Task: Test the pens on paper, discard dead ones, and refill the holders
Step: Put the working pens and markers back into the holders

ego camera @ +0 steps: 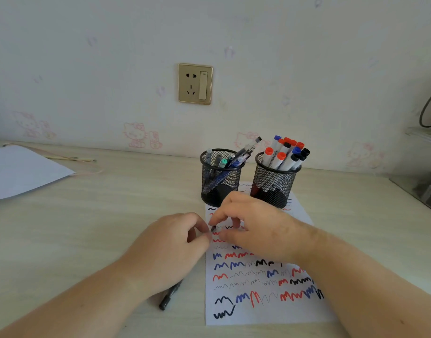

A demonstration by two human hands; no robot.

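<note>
We see both hands meeting over the upper part of the test paper point(263, 311), which lies flat on the pale bench point(112, 215) and is covered with rows of red, blue and black squiggles; the right hand point(256, 223) has its fingers curled downward, and a small dark tip point(213, 228) shows just under its index finger, so its grip seems narrow around a pen, though the pen's body is hidden and we cannot tell more; the left hand point(175, 242) sits just beside it, thumb and forefinger drawn close together at that same dark tip, but whether they actually pinch anything we cannot tell. A black pen point(171, 295) lies on the bench under the left wrist, partly covered, just left of the paper's edge. At the paper's far end stand two black mesh holders side by side; the left holder point(220, 181) carries slim pens leaning to the right; the right holder point(275, 184) is packed with white markers capped in red, blue and black. A second white sheet point(21, 172) lies well apart at the far left; a wall socket point(195, 84) sits above.
</note>
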